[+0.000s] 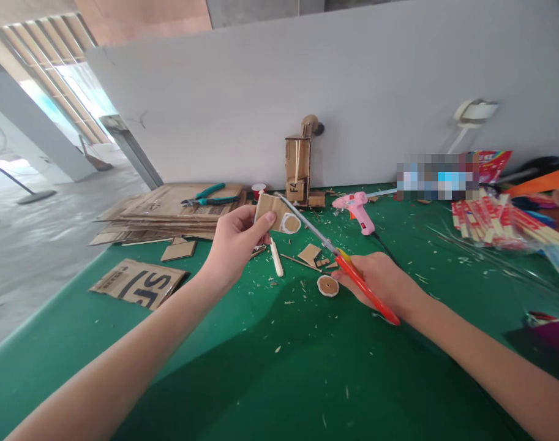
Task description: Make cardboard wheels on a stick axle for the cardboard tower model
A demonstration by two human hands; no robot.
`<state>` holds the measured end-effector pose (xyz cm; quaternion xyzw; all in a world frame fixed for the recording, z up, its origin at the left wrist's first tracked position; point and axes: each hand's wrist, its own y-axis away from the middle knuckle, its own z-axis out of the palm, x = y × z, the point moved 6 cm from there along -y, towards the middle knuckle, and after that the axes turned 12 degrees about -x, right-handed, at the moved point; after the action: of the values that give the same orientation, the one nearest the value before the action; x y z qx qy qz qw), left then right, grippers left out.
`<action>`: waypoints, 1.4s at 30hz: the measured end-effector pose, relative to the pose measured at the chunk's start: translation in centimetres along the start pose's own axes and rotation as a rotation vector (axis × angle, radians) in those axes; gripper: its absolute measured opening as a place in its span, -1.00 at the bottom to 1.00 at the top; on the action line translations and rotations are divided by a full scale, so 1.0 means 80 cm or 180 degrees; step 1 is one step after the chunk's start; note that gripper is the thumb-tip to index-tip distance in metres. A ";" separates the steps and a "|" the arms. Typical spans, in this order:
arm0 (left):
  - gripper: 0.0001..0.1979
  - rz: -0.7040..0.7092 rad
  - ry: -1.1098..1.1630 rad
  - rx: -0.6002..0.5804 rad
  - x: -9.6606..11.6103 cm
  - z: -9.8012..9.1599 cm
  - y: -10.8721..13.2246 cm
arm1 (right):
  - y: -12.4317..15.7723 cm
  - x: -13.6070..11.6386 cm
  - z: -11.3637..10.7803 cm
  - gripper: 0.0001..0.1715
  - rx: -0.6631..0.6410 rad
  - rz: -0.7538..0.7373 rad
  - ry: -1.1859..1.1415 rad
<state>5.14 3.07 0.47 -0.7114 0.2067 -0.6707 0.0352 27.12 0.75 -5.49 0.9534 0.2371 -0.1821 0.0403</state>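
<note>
Between the thumb and fingers of my left hand (237, 239) is a small piece of cardboard (275, 211) with a white-outlined circle near its right end. My right hand (380, 278) is closed on red-handled scissors (359, 285), whose blades point up and left past the top of the piece. Whether the blades touch the cardboard I cannot tell. Just left of my right hand lies a round cardboard disc (328, 285) with a small hole in its middle. A white stick-shaped thing (276, 257) rests below the held piece, beside cardboard scraps (309, 253).
Teal-handled pliers (210, 196) lie on stacked cardboard (169, 205) at the left. A printed cardboard sheet (139, 283) is nearer. Against the grey wall stands a cardboard construction (297, 168). A pink glue gun (356, 210) and wrapped chopsticks (485, 217) are at the right of the green table (242, 367).
</note>
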 end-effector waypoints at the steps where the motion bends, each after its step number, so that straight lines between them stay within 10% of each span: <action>1: -0.84 -0.0008 0.0053 0.0054 -0.001 -0.001 0.000 | 0.000 0.002 0.000 -0.45 0.0010 0.0041 -0.0065; 24: -0.81 -0.0545 0.1691 0.0239 -0.022 0.018 0.007 | 0.010 -0.018 -0.004 -0.54 -0.0388 -0.0256 -0.1432; 42: -0.84 -0.0340 0.0633 -0.0073 -0.007 0.031 0.017 | 0.013 -0.031 0.003 -0.64 -0.0595 -0.0552 -0.1765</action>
<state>7.18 1.47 -0.73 -0.6518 0.1787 -0.7365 -0.0295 25.50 -1.30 -4.80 0.8358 0.3133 -0.4155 0.1753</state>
